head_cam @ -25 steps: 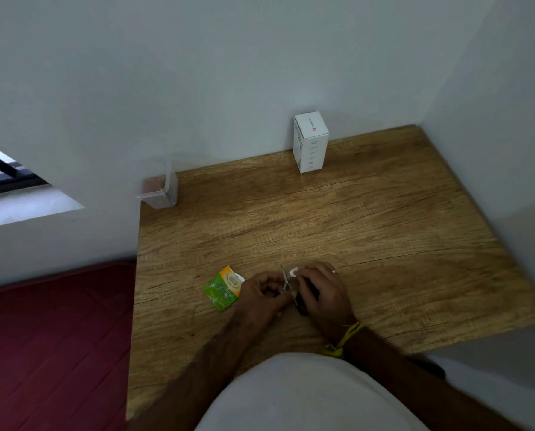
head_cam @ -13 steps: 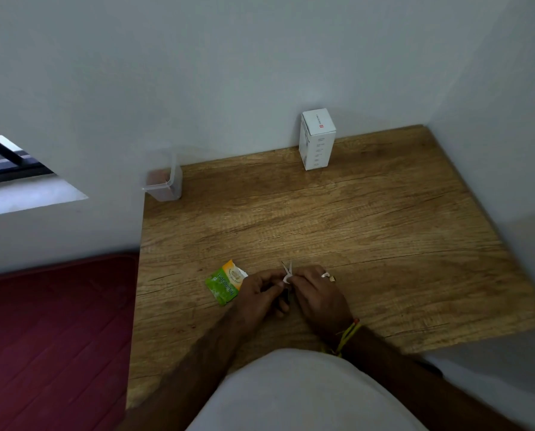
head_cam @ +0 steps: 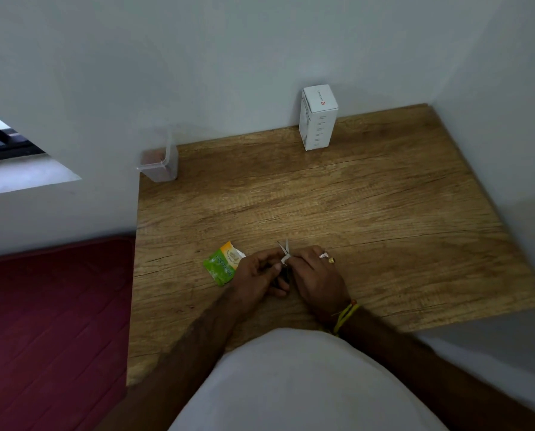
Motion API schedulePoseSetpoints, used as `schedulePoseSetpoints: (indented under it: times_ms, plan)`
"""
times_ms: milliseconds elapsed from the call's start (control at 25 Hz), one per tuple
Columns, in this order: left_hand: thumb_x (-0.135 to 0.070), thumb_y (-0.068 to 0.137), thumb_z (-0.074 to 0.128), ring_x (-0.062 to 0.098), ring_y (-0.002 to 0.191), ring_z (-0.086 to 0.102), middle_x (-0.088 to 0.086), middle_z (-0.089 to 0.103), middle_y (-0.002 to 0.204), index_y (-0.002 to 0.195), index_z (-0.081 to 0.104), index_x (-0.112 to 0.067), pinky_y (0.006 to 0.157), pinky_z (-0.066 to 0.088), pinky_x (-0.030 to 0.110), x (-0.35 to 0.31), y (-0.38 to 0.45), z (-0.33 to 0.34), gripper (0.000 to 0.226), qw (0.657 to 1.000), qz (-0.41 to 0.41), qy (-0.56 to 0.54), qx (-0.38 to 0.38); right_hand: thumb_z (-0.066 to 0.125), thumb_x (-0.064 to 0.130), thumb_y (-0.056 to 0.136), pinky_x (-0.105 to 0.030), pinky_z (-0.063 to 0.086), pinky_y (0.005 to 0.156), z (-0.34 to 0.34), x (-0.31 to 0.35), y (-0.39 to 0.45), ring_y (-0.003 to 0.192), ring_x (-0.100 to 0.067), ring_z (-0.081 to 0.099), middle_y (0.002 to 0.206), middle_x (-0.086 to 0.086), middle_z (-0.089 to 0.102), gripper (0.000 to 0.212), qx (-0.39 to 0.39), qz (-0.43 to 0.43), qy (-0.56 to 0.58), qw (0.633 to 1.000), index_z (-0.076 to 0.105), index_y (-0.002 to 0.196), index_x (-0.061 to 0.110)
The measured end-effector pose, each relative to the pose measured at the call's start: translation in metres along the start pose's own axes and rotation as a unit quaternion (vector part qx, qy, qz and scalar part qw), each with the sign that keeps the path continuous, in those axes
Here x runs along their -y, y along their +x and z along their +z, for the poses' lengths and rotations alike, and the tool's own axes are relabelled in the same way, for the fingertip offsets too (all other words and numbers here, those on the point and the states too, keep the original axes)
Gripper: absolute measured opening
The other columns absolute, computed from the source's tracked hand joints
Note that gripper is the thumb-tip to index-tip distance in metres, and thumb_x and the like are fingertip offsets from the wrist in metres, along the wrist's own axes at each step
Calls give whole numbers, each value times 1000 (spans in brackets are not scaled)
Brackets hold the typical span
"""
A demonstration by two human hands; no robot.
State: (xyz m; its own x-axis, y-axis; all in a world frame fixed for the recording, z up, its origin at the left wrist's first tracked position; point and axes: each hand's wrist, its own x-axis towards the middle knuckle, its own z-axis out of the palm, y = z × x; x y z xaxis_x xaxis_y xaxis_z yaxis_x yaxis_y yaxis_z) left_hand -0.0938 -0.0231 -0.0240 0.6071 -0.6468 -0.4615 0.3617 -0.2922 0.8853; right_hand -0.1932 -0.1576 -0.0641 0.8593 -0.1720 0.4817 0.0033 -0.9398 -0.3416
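Scissors (head_cam: 284, 249) point parted blades away toward the wall (head_cam: 260, 73), left hand (head_cam: 256, 275) and right hand (head_cam: 317, 278) clamped on them.

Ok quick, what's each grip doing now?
Left grip: closed, holding the small silver-bladed, dark-handled scissors.
Right grip: closed, pinching a tiny white scrap at the blades.

Wooden desk (head_cam: 368, 197) tucked into white-walled corner (head_cam: 434, 88) at 1 o'clock, window (head_cam: 1, 141) at 9 o'clock, red mat (head_cam: 51, 321) at 8 o'clock, dim light.
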Motion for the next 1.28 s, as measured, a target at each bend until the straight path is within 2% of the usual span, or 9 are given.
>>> schedulePoseSetpoints:
  times_ms: [200,360,520,720,1000,1160,1280]
  plan:
    - [4,100,47,21,68,70,23,70,99,130,57,-9,59,60,29,0,0,0,34,1000,-7,3,3,49,17,96,-42,53,75,-2,0,-1,90,-30,62,100,-10,67,25,18,14,28,999,71,103,7]
    - [3,100,46,24,69,69,17,72,95,129,58,-10,59,60,32,0,0,0,34,1000,-13,-2,2,48,20,96,-41,52,76,-7,1,1,91,-28,61,100,-8,67,28,34,17,30,999,72,103,8]
    - [1,101,45,25,70,69,17,72,99,130,58,-7,61,60,34,-2,2,1,32,999,-26,-30,-4,53,15,95,-37,48,79,-10,0,2,91,-22,59,100,-6,66,22,-8,81,95,992,72,103,7]
    - [-5,103,44,23,71,70,13,72,90,128,60,-7,59,60,33,-6,1,2,30,998,-49,-47,-15,49,17,98,-38,50,81,-7,7,-2,93,-25,61,103,-10,67,26,28,11,80,996,71,105,5]
    - [-17,101,54,24,65,69,15,72,85,113,67,-9,59,60,37,-7,1,6,19,997,-47,-47,-42,49,18,98,-42,52,72,-7,3,1,88,-26,59,98,-10,65,25,53,-9,70,996,71,100,6]
    - [-9,94,64,21,57,68,15,74,83,106,68,-5,50,57,30,-14,6,12,13,994,-47,-33,-90,51,16,97,-37,50,77,-13,3,2,90,-25,59,101,-10,66,24,43,-7,92,995,70,107,6]
    - [-8,91,68,12,58,69,11,76,84,104,71,-3,46,51,21,-19,10,13,15,992,-37,-29,-114,60,8,94,-35,49,81,-14,-2,4,93,-23,60,104,-8,67,19,8,35,138,990,71,108,5]
